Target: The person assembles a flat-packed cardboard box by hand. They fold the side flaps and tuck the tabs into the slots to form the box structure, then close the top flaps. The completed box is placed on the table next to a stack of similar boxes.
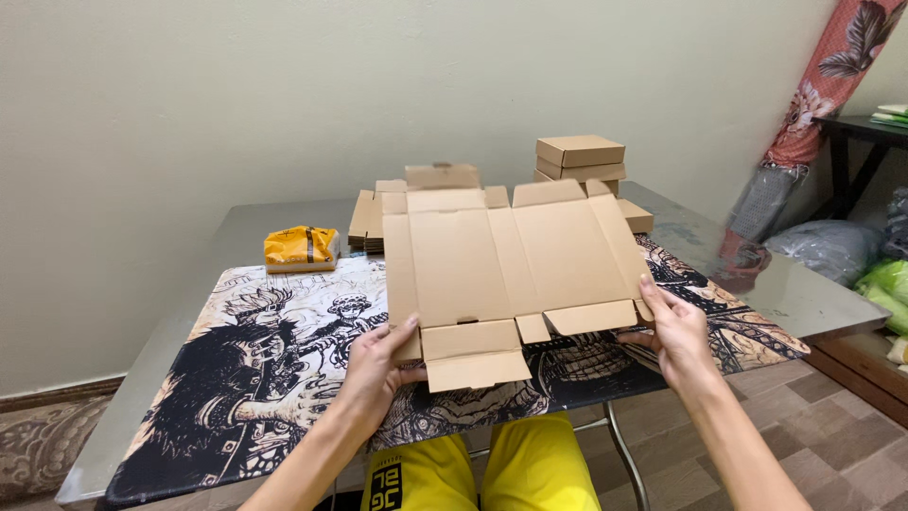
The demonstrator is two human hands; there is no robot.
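We hold the flat cardboard box blank (515, 270) open above the desk (284, 222), left hand (376, 364) and right hand (673, 331) each pinching a near corner. We judge folding has barely begun; next, the side flaps between our hands need creasing upright.

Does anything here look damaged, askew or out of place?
Nothing stands out. Both the left hand and right hand hold an unfolded cardboard box blank, uncreased beyond its fold lines. The flat blanks and finished boxes behind it sit stacked.

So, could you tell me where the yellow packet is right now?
The yellow packet lies at the table's far left, on the printed mat's back edge, just left of the stack of flat cardboard blanks.
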